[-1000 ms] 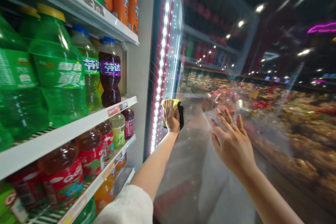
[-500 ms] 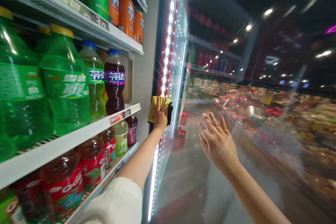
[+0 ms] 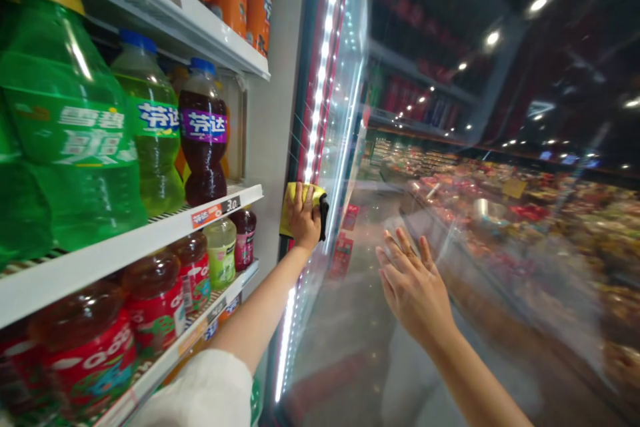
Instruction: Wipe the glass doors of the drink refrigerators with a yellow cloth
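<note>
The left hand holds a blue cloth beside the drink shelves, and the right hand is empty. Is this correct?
Only the colour is wrong: the head view shows a yellow cloth. The left hand holds it beside the drink shelves, and the right hand is empty.

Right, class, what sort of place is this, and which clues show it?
Probably a supermarket or shop: drink bottles lined up on a shelf, a price tag, and heaped goods visible through the glass.
</note>
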The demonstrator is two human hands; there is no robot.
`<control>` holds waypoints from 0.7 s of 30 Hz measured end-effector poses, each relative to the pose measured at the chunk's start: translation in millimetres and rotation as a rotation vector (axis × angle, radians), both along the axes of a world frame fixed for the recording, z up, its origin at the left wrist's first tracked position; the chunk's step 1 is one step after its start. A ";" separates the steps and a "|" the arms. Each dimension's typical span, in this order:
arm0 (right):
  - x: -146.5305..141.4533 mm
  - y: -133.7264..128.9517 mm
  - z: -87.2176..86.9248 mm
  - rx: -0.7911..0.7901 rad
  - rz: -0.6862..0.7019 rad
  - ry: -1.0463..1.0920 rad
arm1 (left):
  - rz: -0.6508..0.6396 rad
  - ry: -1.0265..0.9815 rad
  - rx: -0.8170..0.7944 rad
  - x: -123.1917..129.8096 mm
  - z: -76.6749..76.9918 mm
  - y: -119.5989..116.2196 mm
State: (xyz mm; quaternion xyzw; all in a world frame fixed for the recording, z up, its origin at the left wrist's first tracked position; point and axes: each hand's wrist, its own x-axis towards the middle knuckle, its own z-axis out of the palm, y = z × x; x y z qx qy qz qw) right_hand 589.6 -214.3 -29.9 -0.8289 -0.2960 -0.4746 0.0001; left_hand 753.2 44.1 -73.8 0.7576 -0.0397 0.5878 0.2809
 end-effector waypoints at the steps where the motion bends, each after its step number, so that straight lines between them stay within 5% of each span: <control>1: -1.6 0.1 -1.7 0.004 0.005 0.001 | 0.002 -0.028 -0.014 -0.1 2.6 -5.7; 3: -6.4 -2.5 -6.5 0.011 0.010 0.010 | -0.019 -0.062 -0.006 -6.5 -10.7 -15.5; 8: -23.8 -22.7 -15.8 0.017 0.034 0.028 | -0.101 -0.068 0.064 -35.2 -80.4 -29.0; 10: -29.4 -31.1 -14.3 0.013 0.052 0.023 | -0.105 -0.073 0.036 -37.7 -81.7 -34.6; 16: -32.0 -38.0 -6.7 0.010 0.047 0.001 | -0.134 -0.117 -0.078 -40.8 -36.1 -74.1; 21: -30.8 -43.8 -20.7 -0.036 0.019 0.013 | -0.333 -0.011 0.313 -75.1 -83.8 -79.3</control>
